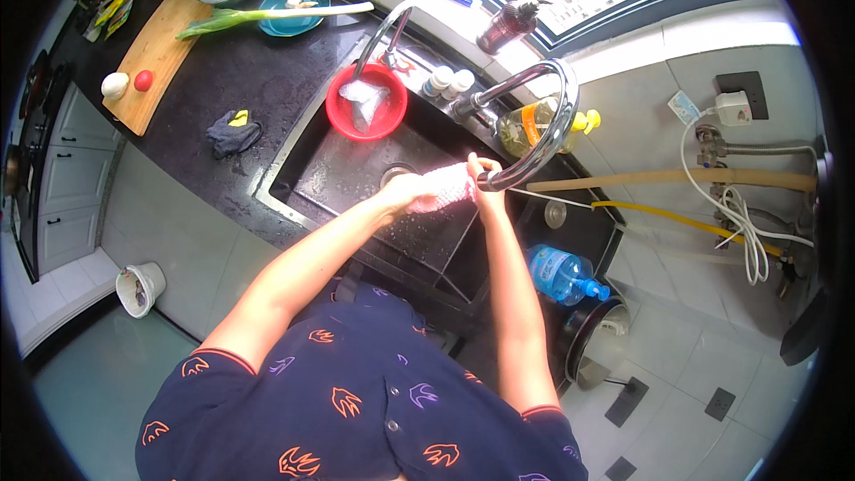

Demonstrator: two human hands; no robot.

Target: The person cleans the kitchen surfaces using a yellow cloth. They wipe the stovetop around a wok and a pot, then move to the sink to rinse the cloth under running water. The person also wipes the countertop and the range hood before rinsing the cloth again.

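Above the black sink (334, 170), a pink textured cloth (443, 188) is stretched between both hands. My left hand (399, 194) grips its left end. The cloth's other end is in my right hand (489, 195), just at the outlet of the curved chrome faucet (564, 107), which partly covers the fingers. Below the left hand, the sink drain (399, 175) is partly hidden. A red plastic basket (332, 107) sits at the sink's far left corner, with silvery pieces that look like fish (366, 101) in it.
A wooden cutting board (150, 57) carries a tomato (143, 80) and a white round vegetable (115, 85). A leek (267, 15) lies across a blue plate (294, 27). A dark cloth (230, 137) rests on the counter. Bottles, including a blue pump bottle (561, 274), stand right of the sink.
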